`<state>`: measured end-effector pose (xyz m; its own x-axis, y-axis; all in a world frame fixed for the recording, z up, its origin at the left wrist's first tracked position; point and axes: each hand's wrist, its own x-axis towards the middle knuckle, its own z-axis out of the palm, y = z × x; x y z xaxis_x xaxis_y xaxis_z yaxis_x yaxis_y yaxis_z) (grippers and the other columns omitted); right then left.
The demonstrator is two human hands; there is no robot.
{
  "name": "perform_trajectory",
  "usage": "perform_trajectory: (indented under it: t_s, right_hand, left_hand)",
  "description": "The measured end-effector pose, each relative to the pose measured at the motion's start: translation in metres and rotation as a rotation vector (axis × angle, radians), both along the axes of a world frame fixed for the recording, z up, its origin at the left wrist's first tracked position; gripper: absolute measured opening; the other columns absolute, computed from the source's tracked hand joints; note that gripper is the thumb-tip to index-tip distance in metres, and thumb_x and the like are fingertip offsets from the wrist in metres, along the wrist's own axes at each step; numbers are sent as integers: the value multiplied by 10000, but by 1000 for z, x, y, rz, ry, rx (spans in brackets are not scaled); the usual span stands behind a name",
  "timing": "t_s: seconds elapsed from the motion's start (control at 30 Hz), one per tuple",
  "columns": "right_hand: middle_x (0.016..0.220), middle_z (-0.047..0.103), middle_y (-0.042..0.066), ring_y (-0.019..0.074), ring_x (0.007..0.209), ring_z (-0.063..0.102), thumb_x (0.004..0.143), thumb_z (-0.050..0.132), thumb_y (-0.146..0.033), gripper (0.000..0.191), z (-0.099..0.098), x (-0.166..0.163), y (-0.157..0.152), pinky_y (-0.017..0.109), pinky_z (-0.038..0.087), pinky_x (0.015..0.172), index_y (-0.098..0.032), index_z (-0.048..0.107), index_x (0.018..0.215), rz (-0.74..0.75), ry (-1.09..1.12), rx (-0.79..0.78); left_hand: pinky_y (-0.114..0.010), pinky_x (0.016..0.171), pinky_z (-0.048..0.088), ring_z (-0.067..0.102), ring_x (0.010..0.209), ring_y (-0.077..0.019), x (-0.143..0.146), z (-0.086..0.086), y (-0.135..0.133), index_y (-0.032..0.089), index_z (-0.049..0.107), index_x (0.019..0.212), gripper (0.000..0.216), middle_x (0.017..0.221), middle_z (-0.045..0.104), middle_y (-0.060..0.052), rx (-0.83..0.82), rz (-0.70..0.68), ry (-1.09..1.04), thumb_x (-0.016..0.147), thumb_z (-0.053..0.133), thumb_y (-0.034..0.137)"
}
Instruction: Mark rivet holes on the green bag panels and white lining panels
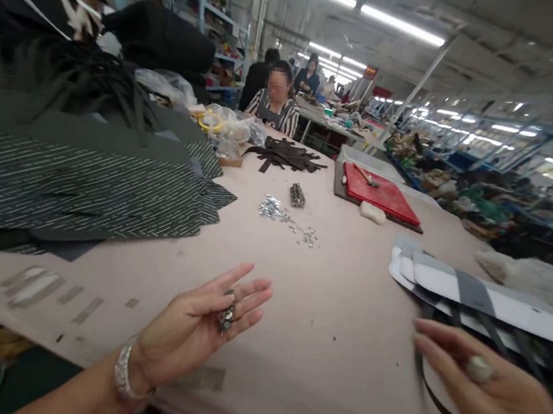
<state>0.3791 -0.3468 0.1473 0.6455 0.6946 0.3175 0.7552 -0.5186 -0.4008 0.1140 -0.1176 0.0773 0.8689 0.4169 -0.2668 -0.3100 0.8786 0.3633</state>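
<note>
My left hand hovers palm up over the beige table, fingers stretched out, with a small cluster of metal clips pinned between thumb and fingers. My right hand reaches left at the lower right, fingers extended and slightly blurred, touching thin dark straps that trail from a stack of white and grey pieces. A ring sits on one finger. Loose silver clips lie scattered mid-table beside a small metal bundle.
Dark striped fabric is piled on the left. A red board with a tool, dark cut strips and plastic bags lie further back. A person in a striped top sits at the far end.
</note>
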Motion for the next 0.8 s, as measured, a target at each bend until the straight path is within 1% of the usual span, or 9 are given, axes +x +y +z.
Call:
perform_trajectory:
  t_s: [0.07, 0.17, 0.23, 0.3, 0.4, 0.47, 0.53, 0.7, 0.8]
  right_hand:
    - [742, 737, 23, 185, 596, 677, 806, 642, -530, 317, -17, -35, 44, 260, 541, 542, -258, 755, 923, 216, 144, -27]
    - [770, 735, 1, 149, 585, 647, 858, 612, -370, 183, -36, -98, 100, 248, 548, 618, -259, 736, 933, 459, 287, 64]
    - [803, 731, -12, 136, 592, 631, 858, 606, -273, 155, -42, -131, 125, 247, 548, 658, -259, 717, 966, 588, 372, 98]
    - [832, 723, -14, 132, 616, 626, 857, 597, -213, 170, -43, -153, 142, 252, 545, 700, -255, 697, 987, 664, 430, 115]
    - [860, 714, 1, 137, 688, 636, 882, 564, -178, 158, -44, -167, 160, 255, 533, 741, -237, 675, 978, 694, 445, 159]
    - [880, 712, 8, 141, 736, 644, 893, 546, -158, 171, -45, -170, 171, 257, 521, 743, -233, 666, 990, 702, 415, 170]
    - [894, 710, 9, 146, 769, 652, 884, 554, -139, 199, -47, -172, 180, 260, 512, 739, -236, 662, 1022, 724, 376, 147]
    - [919, 706, 28, 160, 837, 671, 851, 567, -91, 260, -59, -182, 198, 269, 517, 773, -213, 647, 1066, 765, 280, 84]
    - [940, 704, 40, 163, 851, 673, 862, 546, -84, 260, -65, -187, 206, 268, 526, 777, -207, 632, 1074, 788, 239, 75]
  left_hand:
    - [-382, 1067, 460, 508, 1298, -260, -5, -2, 2, 166, 223, 1505, 729, 1388, 554, -172, -1, 16, -38, 852, 519, 35]
    - [-379, 1086, 435, 491, 1314, -249, -16, -6, 8, 164, 206, 1507, 726, 1404, 545, -152, 9, 56, -55, 859, 503, 24]
    - [-363, 1091, 422, 491, 1316, -231, -21, -7, 12, 168, 216, 1502, 733, 1411, 543, -134, 42, 90, -41, 849, 511, 16]
    - [-351, 1100, 400, 482, 1325, -210, -26, -9, 16, 182, 225, 1498, 738, 1424, 533, -117, 114, 127, 3, 845, 533, 27]
    - [-366, 1133, 346, 476, 1330, -195, -31, -15, 22, 228, 183, 1517, 758, 1441, 518, -103, 337, 155, 126, 879, 579, 129]
    - [-390, 1145, 325, 500, 1309, -200, -36, -20, 25, 255, 110, 1535, 794, 1439, 518, -107, 544, 151, 224, 901, 586, 212]
    - [-408, 1140, 336, 514, 1297, -204, -42, -26, 29, 280, 40, 1542, 793, 1440, 517, -103, 758, 151, 317, 927, 540, 239]
    - [-387, 1106, 398, 551, 1254, -154, -54, -33, 42, 322, -53, 1535, 798, 1418, 547, -46, 1232, 183, 519, 905, 381, 97]
    - [-385, 1110, 403, 536, 1268, -139, -59, -37, 50, 303, -102, 1531, 836, 1424, 540, -44, 1348, 180, 583, 871, 347, 55]
